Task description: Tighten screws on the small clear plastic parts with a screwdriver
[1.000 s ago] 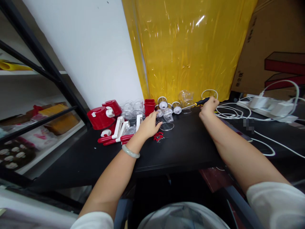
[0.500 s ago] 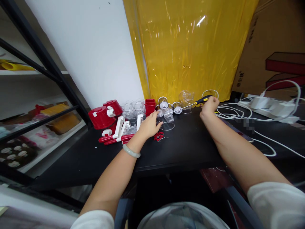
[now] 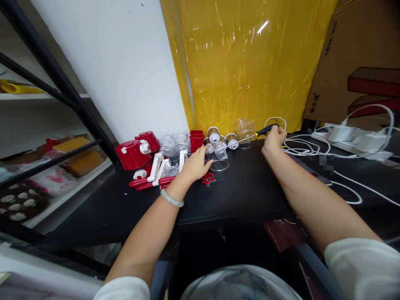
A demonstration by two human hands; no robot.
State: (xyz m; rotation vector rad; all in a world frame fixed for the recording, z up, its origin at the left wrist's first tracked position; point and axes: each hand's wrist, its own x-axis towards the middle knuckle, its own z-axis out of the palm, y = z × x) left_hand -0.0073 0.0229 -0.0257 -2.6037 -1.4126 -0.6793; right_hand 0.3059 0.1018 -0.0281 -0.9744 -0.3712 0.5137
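My right hand (image 3: 275, 137) grips a screwdriver (image 3: 261, 132) by its black and yellow handle. The long metal shaft slants left and down, its tip meeting a clear plastic part (image 3: 221, 154) with a wide round rim. On the left side of that part, my left hand (image 3: 196, 163) has its fingers and thumb curved round it; the fingers partly hide the contact. Several small red pieces and screws (image 3: 208, 179) lie just below my left hand. Behind the clear part stand metal-sided cylinders (image 3: 214, 135) with white ends.
Red housings (image 3: 133, 155), white frames with red handles (image 3: 155, 168), clear cups (image 3: 181, 139) and stacked red cups (image 3: 196, 141) crowd the left. White cables (image 3: 308, 146), a power strip (image 3: 359, 141) and a phone-like device (image 3: 312, 171) lie right. Yellow sheeting (image 3: 250, 62) hangs behind.
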